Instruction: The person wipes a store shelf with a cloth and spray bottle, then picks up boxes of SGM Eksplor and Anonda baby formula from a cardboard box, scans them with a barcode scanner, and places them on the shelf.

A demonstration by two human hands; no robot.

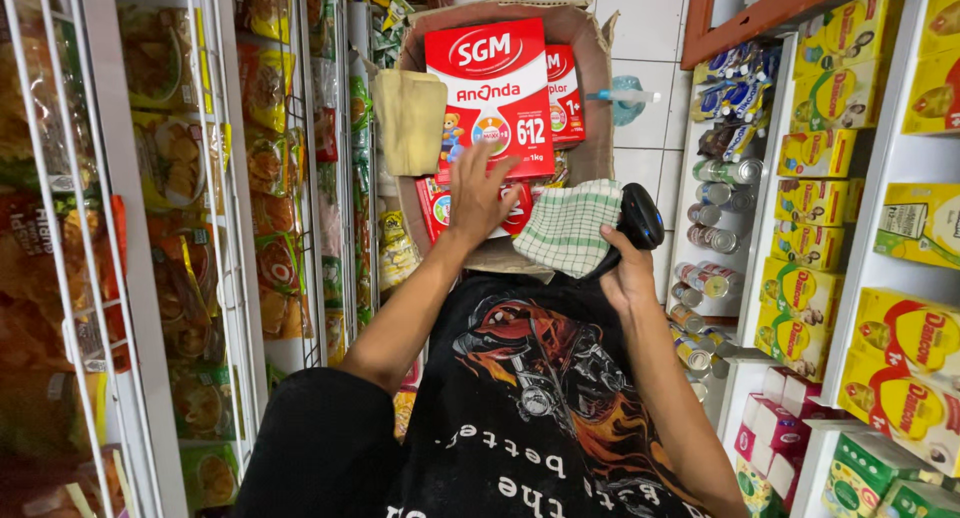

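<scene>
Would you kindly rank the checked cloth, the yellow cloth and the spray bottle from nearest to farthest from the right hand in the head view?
1. Checked cloth: just left of the right hand.
2. Spray bottle: above, against the tiled wall.
3. Yellow cloth: far left, draped on the carton edge.

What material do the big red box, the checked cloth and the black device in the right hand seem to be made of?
Big red box: probably printed cardboard, slightly glossy, with flat faces and sharp edges.
Checked cloth: woven fabric, matte, soft folds, green lines on white.
Black device in the right hand: likely hard plastic, smooth with a faint shine.
</scene>
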